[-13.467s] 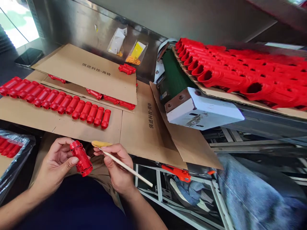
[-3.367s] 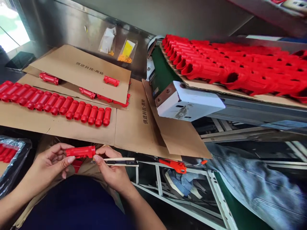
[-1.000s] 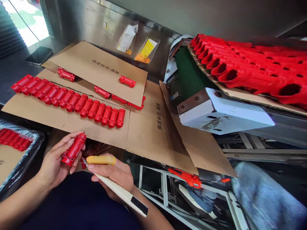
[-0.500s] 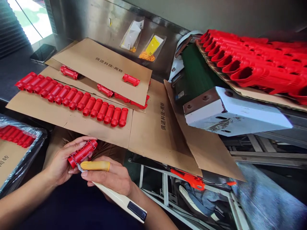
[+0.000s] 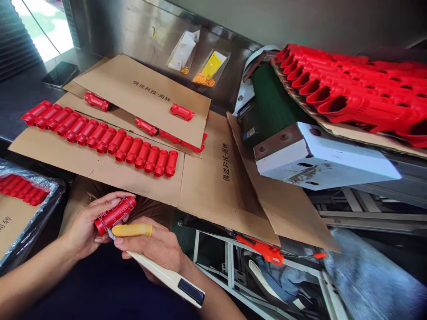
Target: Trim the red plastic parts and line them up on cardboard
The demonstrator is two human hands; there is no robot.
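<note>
In my left hand (image 5: pixel 88 224) is a red cylindrical part (image 5: pixel 116 214) with fine light outlines on its side, held tilted above my lap. My right hand (image 5: pixel 155 244), with a yellow cover on one finger, grips a cream-handled tool (image 5: pixel 167 278) that has a dark panel near its back end. The tool's pale tip is at the lower left end of the red part. Beyond my hands, a row of several similar red parts (image 5: pixel 116 141) lies on the cardboard (image 5: pixel 160 188).
A raised cardboard sheet (image 5: pixel 133 102) covers more red parts. Behind lie two small bags (image 5: pixel 211 66) and a phone (image 5: pixel 60 74). A white metal bracket (image 5: pixel 327 155) and stacked red parts (image 5: pixel 350 98) stand right. A plastic-lined box (image 5: pixel 16 226) sits left.
The view has shifted slightly at the right side. Both hands keep nearly the same pose, with the red part turned very slightly.
</note>
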